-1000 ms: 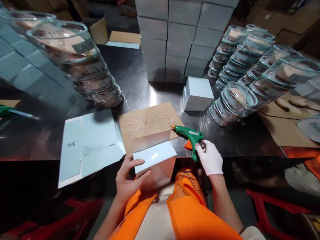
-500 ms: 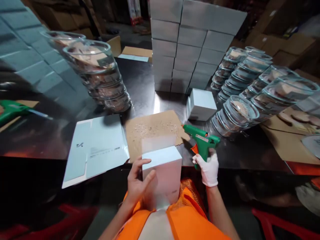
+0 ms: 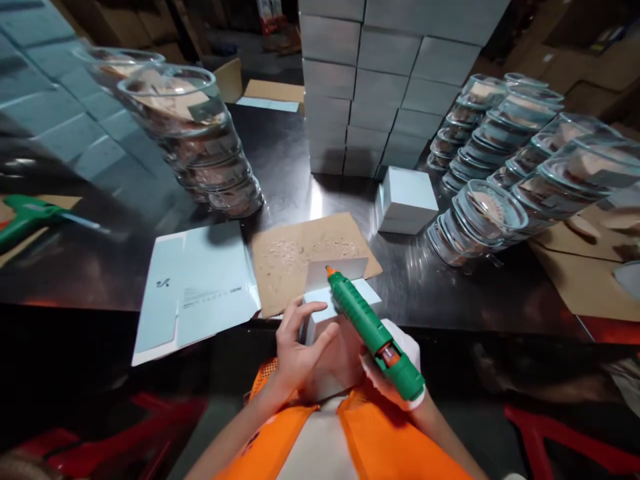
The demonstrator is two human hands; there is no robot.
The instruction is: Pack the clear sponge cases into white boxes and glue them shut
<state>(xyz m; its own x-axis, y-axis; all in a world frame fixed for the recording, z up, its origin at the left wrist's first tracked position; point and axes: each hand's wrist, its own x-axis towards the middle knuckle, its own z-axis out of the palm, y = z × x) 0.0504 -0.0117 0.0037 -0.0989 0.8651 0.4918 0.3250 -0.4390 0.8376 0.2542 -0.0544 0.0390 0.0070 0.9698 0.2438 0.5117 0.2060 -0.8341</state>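
Observation:
My left hand (image 3: 303, 343) grips the left side of a white box (image 3: 333, 357), thumb on its near face and fingers along the top edge. The box stands at the table's front edge, close to my body, with one flap (image 3: 320, 275) raised at the far side. In my gloved right hand (image 3: 400, 353) is a green hot glue gun (image 3: 373, 327). Its orange nozzle points away from me, at the raised flap above the box top; whether it touches I cannot tell. The gun's handle and most of my right fingers are hidden beneath its body.
A piece of cardboard (image 3: 280, 267) with dried glue lies behind the box. Flat white cartons (image 3: 200, 287) are at left. Stacked glass bowls (image 3: 215, 147) and more glass containers (image 3: 480, 220) stand on both sides, white boxes (image 3: 377, 97) at the back. Another glue gun (image 3: 30, 217) lies far left.
My right hand has brought the glue gun left from the table's right side to over the box. The box and my left hand have shifted slightly right.

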